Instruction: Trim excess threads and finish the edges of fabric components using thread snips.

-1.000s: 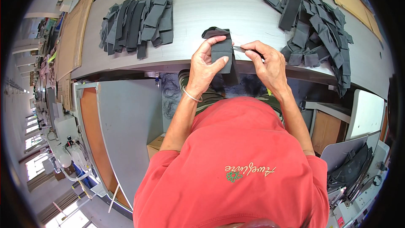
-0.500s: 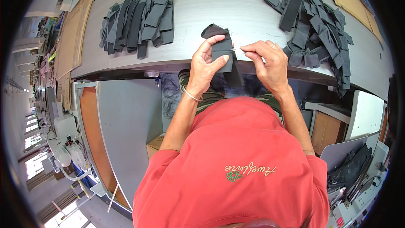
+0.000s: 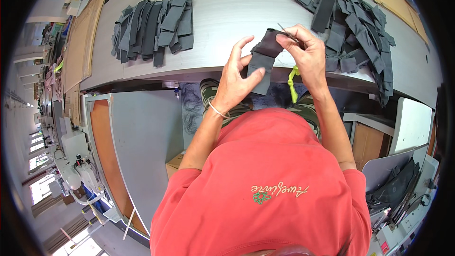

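Over the table's near edge, my left hand (image 3: pixel 235 79) holds a dark grey fabric strip (image 3: pixel 260 62), its thumb across the front and its index finger raised. The strip is folded, and its lower end hangs down. My right hand (image 3: pixel 305 52) is closed around small dark metal thread snips (image 3: pixel 293 38), whose thin point sticks out toward the upper left. The grip end of the snips is hidden in the palm. A yellow-green ribbon (image 3: pixel 293 85) dangles below that hand. The right fingertips meet the upper end of the strip; whether they pinch it I cannot tell.
On the pale table (image 3: pixel 227 0), a row of grey fabric strips (image 3: pixel 154 28) lies to the left. A looser heap of strips (image 3: pixel 353 28) is at the right, partly over the near edge. Cardboard (image 3: pixel 85 33) lines the left side. Below stands a grey cabinet (image 3: pixel 142 128).
My right hand, which pinched a thread beside the strip, now has the snips with the ribbon showing. The strip has shifted slightly right and tilted, and my left index finger has lifted off it.
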A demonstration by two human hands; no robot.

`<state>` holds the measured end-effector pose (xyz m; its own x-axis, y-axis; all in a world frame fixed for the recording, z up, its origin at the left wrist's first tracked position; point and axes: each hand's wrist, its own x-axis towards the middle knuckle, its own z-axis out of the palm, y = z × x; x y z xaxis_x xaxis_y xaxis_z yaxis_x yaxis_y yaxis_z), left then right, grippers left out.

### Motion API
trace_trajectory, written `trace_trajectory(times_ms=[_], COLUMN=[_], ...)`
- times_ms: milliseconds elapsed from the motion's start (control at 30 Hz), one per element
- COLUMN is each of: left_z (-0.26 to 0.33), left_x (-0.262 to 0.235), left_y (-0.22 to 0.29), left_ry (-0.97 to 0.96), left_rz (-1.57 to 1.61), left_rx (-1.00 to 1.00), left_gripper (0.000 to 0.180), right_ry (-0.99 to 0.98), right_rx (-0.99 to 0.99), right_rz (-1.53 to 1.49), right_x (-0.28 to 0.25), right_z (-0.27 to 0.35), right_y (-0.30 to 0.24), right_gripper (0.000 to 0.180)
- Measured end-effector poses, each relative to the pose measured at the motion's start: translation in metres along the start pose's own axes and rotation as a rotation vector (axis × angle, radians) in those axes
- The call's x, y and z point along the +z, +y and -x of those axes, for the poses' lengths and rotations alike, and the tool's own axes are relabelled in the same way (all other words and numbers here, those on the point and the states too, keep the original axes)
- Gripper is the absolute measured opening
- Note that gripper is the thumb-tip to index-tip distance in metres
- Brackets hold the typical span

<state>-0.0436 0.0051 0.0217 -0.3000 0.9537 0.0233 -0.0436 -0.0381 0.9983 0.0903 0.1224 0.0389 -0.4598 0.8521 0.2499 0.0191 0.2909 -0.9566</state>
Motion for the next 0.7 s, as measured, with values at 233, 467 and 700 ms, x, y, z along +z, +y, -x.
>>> trace_trajectory(times_ms=[233,467,700], left_z=[-0.012,-0.012,-0.010], left_x=[-0.005,-0.005,-0.008], left_y=[-0.004,-0.001,-0.006], left_ry=[0.198,0.269,0.241], left_rz=[-0.180,-0.028,0.040], left_rx=[-0.053,-0.083,-0.121], left_gripper=[0.021,0.027,0.030], right_ry=[-0.026,-0.187,-0.258], right_rx=[-0.027,-0.218,-0.157], right_rz=[-0.001,0.248,0.293], right_x=[0.004,0.013,0.004], right_z=[0.007,0.030,0.025], right_y=[-0.015,-0.003,-0.002], right_gripper=[0.007,0.032,0.028])
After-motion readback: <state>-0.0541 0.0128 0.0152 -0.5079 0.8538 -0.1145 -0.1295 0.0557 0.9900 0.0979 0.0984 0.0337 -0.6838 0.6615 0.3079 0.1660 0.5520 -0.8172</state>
